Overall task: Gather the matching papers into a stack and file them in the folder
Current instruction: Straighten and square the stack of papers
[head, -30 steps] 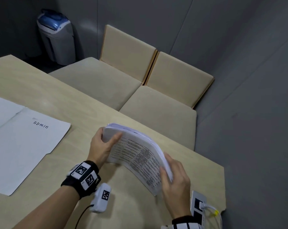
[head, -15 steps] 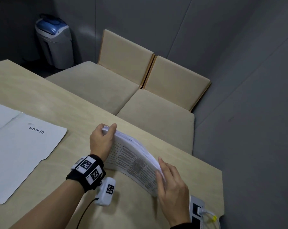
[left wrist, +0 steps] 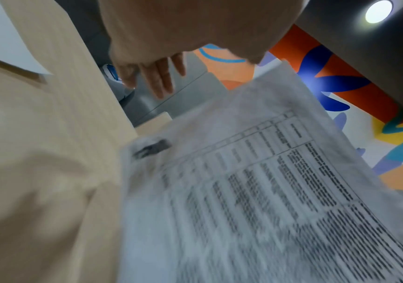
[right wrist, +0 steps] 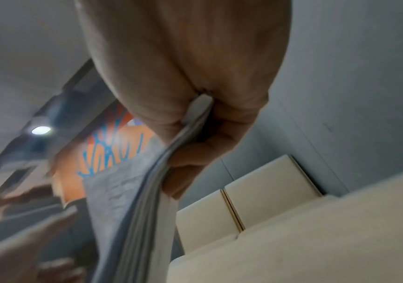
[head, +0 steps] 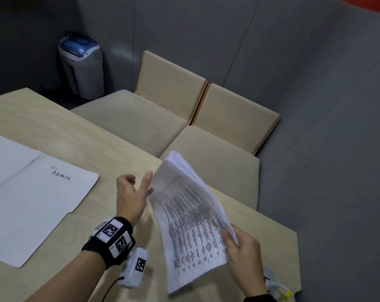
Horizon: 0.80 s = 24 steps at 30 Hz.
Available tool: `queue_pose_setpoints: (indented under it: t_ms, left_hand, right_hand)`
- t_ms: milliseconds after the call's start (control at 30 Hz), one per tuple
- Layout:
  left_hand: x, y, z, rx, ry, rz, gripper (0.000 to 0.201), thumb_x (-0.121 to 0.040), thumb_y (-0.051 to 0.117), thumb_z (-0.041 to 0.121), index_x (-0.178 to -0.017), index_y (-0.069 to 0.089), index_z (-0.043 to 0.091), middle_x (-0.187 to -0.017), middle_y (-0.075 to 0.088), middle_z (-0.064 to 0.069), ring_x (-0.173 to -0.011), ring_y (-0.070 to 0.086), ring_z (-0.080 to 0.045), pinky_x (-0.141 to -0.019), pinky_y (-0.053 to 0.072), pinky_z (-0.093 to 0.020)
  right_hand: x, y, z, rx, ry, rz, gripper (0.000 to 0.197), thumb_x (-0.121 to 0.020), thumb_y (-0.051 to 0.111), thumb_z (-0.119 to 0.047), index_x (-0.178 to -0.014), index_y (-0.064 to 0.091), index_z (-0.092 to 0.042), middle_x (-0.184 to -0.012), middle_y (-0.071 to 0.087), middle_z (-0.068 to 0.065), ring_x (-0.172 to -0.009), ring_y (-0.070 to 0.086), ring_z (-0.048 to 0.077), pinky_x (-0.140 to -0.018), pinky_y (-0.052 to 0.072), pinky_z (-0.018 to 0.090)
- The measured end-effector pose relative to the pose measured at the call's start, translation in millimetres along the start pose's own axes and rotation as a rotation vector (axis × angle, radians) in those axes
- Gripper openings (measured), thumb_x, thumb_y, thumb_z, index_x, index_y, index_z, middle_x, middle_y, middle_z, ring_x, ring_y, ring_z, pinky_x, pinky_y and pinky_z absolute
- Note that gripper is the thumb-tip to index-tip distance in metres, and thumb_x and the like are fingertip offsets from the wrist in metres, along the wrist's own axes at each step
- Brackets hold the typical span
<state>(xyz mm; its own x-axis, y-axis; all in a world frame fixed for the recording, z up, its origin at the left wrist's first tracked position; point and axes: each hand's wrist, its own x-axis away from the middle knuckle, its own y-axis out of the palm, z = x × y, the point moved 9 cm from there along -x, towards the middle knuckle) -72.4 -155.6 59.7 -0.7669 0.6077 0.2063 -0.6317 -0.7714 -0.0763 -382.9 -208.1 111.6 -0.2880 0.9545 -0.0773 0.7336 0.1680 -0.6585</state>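
Note:
A thick stack of printed papers (head: 191, 219) is lifted off the table, tilted up on its long edge. My right hand (head: 242, 247) pinches its near right corner, thumb on the printed face and fingers behind, as the right wrist view shows on the stack of papers (right wrist: 147, 191). My left hand (head: 133, 192) is open to the left of the stack, its thumb tip close to the sheets' left edge; whether they touch is unclear. The printed stack of papers (left wrist: 256, 201) fills the left wrist view, blurred. A white folder (head: 32, 203) marked ADMIN lies open at the table's left.
The light wooden table (head: 80, 144) ends close behind and to the right of the stack. Two beige seats (head: 208, 162) stand beyond that edge. A grey bin with a blue lid (head: 82, 66) sits in the far corner. Grey walls close the right side.
My left hand has let go of the stack's far end and opened. My right hand has lifted the stack off the table and swung it upright.

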Motion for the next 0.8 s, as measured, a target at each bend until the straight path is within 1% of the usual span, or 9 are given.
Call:
queue_pose_setpoints:
  t_ms: [67, 133, 233, 333, 400, 467, 633, 733, 800]
  left_hand:
    - [9, -6, -30, -0.111, -0.130, -0.077, 0.077, -0.078, 0.061, 0.069, -0.120, 0.044, 0.007, -0.118, 0.055, -0.008, -0.105, 0.060, -0.025, -0.086, 0.049, -0.028]
    - [26, 2, -58, -0.096, -0.272, -0.311, 0.087, -0.075, 0.056, 0.076, -0.119, 0.057, 0.001, -0.108, 0.069, -0.007, -0.098, 0.069, -0.029, -0.087, 0.053, -0.040]
    - [55, 3, -66, 0.134, -0.448, -0.537, 0.046, -0.095, 0.058, 0.039, -0.118, 0.067, 0.000, -0.103, 0.078, -0.016, -0.091, 0.076, -0.033, -0.081, 0.059, -0.043]
    - [47, -27, -53, 0.141, -0.317, -0.526, 0.029, -0.097, 0.058, 0.016, -0.121, 0.065, 0.003, -0.105, 0.077, -0.018, -0.092, 0.075, -0.036, -0.078, 0.060, -0.046]
    - [38, -46, -44, 0.048, -0.215, -0.544, 0.025, -0.097, 0.056, 0.009, -0.121, 0.065, 0.008, -0.107, 0.077, -0.015, -0.094, 0.075, -0.036, -0.082, 0.060, -0.051]
    - [30, -66, -37, -0.032, -0.145, -0.550, 0.026, -0.096, 0.055, 0.005, -0.120, 0.062, 0.013, -0.104, 0.078, -0.013, -0.091, 0.076, -0.033, -0.079, 0.061, -0.048]
    - [1, -125, -32, -0.040, -0.139, -0.579, 0.025, -0.097, 0.054, 0.006, -0.120, 0.060, 0.012, -0.103, 0.075, -0.021, -0.084, 0.075, -0.031, -0.070, 0.061, -0.036]
    - [-16, -156, -34, -0.093, -0.121, -0.635, 0.024, -0.100, 0.052, 0.024, -0.113, 0.063, 0.007, -0.101, 0.077, -0.018, -0.085, 0.076, -0.027, -0.068, 0.059, -0.032]
    - [-42, -196, -40, -0.209, -0.119, -0.617, 0.031, -0.101, 0.048, 0.034, -0.096, 0.065, 0.008, -0.084, 0.076, -0.004, -0.069, 0.072, -0.012, -0.060, 0.052, -0.022]
  right_hand:
    - [10, 8, 22, -0.179, 0.169, 0.062, 0.037, -0.093, 0.063, -0.014, -0.060, 0.066, -0.030, -0.054, 0.064, -0.004, -0.051, 0.053, 0.004, -0.052, 0.039, 0.018]
    - [23, 26, 34, -0.352, 0.304, 0.133, 0.026, -0.092, 0.065, -0.013, -0.069, 0.073, -0.023, -0.063, 0.076, -0.008, -0.061, 0.069, 0.010, -0.057, 0.050, 0.021]
    - [42, 60, 41, -0.476, 0.392, 0.179, 0.017, -0.090, 0.068, -0.009, -0.077, 0.073, -0.018, -0.064, 0.076, -0.016, -0.060, 0.070, 0.004, -0.053, 0.049, 0.008]
    - [55, 91, 37, -0.485, 0.406, 0.139, 0.010, -0.090, 0.069, -0.012, -0.084, 0.076, -0.015, -0.068, 0.078, -0.011, -0.071, 0.075, 0.015, -0.061, 0.054, 0.017]
    - [58, 105, 27, -0.497, 0.407, 0.109, 0.009, -0.091, 0.068, -0.012, -0.092, 0.076, -0.011, -0.072, 0.079, -0.011, -0.071, 0.076, 0.012, -0.062, 0.056, 0.018]
    - [54, 118, 13, -0.519, 0.397, 0.076, 0.010, -0.092, 0.065, -0.013, -0.096, 0.075, -0.015, -0.077, 0.079, -0.011, -0.074, 0.075, 0.010, -0.070, 0.057, 0.024]
    - [44, 174, -25, -0.581, 0.470, -0.126, 0.025, -0.099, 0.056, -0.018, -0.121, 0.068, -0.014, -0.109, 0.077, 0.006, -0.106, 0.070, 0.030, -0.100, 0.051, 0.052]
    - [38, 199, -52, -0.526, 0.416, -0.101, 0.022, -0.100, 0.053, -0.016, -0.113, 0.071, -0.018, -0.102, 0.080, 0.003, -0.101, 0.073, 0.028, -0.095, 0.054, 0.049]
    - [38, 226, -73, -0.493, 0.419, -0.051, 0.023, -0.100, 0.052, -0.016, -0.111, 0.073, -0.017, -0.091, 0.081, 0.000, -0.091, 0.075, 0.024, -0.086, 0.058, 0.044]
